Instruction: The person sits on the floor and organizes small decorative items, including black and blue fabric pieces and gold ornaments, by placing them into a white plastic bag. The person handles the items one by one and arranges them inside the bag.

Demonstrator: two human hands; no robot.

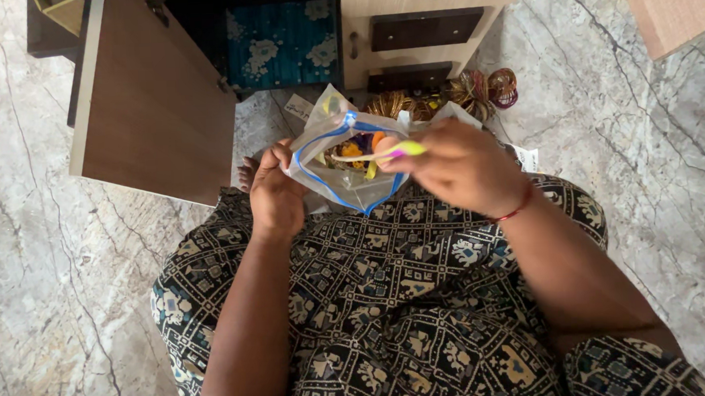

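Clear zip bag (pixel 343 162), held open over the lap: left hand (pixel 274 196) fingers pinching its rim to keep the mouth wide, right hand (pixel 459 167) fingertips pinching a yellow-green piece (pixel 402 149) at the opening; bangles (pixel 444 97) on floor beyond.

Garment (pixel 390 300): dark, patterned with cream and teal squares, below both hands.
Right wrist: thin red thread bracelet (pixel 516 210).
Arms: bare, sleeveless.
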